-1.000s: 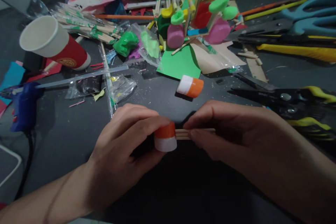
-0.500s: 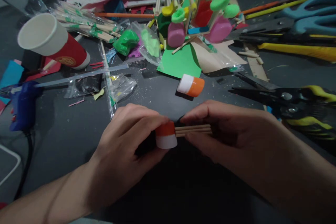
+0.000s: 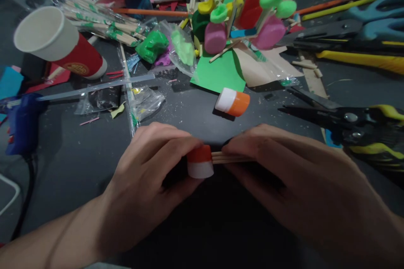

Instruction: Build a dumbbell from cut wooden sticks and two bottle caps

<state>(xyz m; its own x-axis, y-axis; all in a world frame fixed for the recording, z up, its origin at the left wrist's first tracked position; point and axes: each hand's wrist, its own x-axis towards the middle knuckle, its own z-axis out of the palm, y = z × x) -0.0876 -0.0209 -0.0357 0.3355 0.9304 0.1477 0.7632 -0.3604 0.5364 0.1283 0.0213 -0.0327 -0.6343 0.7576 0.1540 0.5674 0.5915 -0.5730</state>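
My left hand [image 3: 151,176] is closed around a small orange-and-white piece [image 3: 200,162], orange on top and white below, shaped like a short cylinder. From its right side stick out several thin wooden sticks [image 3: 217,158], lying side by side. My right hand [image 3: 284,168] pinches the far part of these sticks, and its fingers cover their ends. A similar orange-and-white piece [image 3: 232,102] lies on its side on the dark table beyond my hands.
At the left are a paper cup [image 3: 63,42] and a blue glue gun [image 3: 23,124]. Green paper [image 3: 217,71] and clay-topped stick figures [image 3: 243,21] stand at the back. Black-and-yellow cutters [image 3: 350,117] and blue-handled scissors [image 3: 375,27] lie at the right.
My right hand has turned over the sticks, so its fingers now cover more of their right ends. The left hand keeps its hold on the orange-and-white piece. The view has shifted slightly.
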